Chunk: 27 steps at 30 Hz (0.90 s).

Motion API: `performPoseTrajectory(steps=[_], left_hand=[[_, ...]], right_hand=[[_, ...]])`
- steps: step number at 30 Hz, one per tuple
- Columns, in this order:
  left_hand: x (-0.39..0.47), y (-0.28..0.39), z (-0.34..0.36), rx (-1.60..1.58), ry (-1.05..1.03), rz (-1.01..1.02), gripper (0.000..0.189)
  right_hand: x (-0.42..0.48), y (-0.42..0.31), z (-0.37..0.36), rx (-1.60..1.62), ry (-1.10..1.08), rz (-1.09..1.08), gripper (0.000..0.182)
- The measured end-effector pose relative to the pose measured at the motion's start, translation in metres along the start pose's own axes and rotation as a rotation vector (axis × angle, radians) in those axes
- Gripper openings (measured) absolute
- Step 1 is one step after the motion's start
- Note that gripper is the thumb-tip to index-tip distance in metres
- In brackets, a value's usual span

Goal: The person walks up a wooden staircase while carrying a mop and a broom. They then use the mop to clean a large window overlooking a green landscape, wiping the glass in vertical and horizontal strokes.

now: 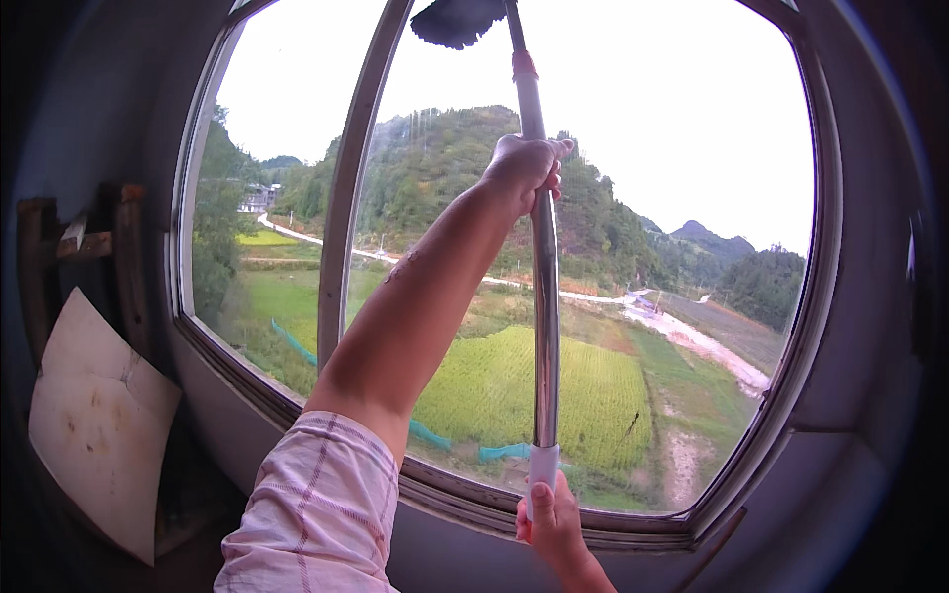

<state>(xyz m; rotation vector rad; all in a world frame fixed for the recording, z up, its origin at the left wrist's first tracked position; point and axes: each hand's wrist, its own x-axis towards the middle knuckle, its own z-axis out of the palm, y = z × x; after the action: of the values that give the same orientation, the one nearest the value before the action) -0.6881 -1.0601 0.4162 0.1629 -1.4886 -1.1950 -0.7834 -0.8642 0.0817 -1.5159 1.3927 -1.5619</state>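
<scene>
A long metal telescopic pole (546, 311) stands nearly upright before a window pane (593, 222). High on the pole, just under its orange-red collar and pale sleeve, my left hand (525, 167) is closed around it, the arm stretched up in a checked sleeve. Near the sill my right hand (552, 519) grips the white handle (543, 467) at the lower end, thumb lying along it. A dark mop-like head (458, 22) with a ragged edge shows at the top, beside the pole; how it joins the pole is out of view.
A vertical window frame bar (363, 163) rises left of the pole. The sill track (460, 489) curves below. At left, a bent, stained pale board (100, 422) leans by a wooden frame (130, 259). Fields, a road and wooded hills lie outside.
</scene>
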Motion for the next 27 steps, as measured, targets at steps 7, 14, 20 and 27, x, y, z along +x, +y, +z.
performPoseTrajectory(steps=[7,14,20,27], left_hand=[[0.01,0.02,0.002,-0.17,0.035,0.066,0.012],[-0.026,0.088,0.023,-0.576,-0.069,0.072,0.013],[-0.099,0.112,0.043,-0.718,-0.021,-0.047,0.013],[-0.183,0.049,0.009,-0.509,-0.301,-0.136,0.017]], right_hand=[[-0.037,-0.088,-0.055,-0.298,0.169,0.117,0.064],[-0.145,-0.255,-0.062,-0.748,0.521,0.221,0.077],[-0.251,-0.294,-0.064,-0.669,0.551,0.367,0.067],[-0.308,-0.219,0.063,-0.198,0.265,0.502,0.021]])
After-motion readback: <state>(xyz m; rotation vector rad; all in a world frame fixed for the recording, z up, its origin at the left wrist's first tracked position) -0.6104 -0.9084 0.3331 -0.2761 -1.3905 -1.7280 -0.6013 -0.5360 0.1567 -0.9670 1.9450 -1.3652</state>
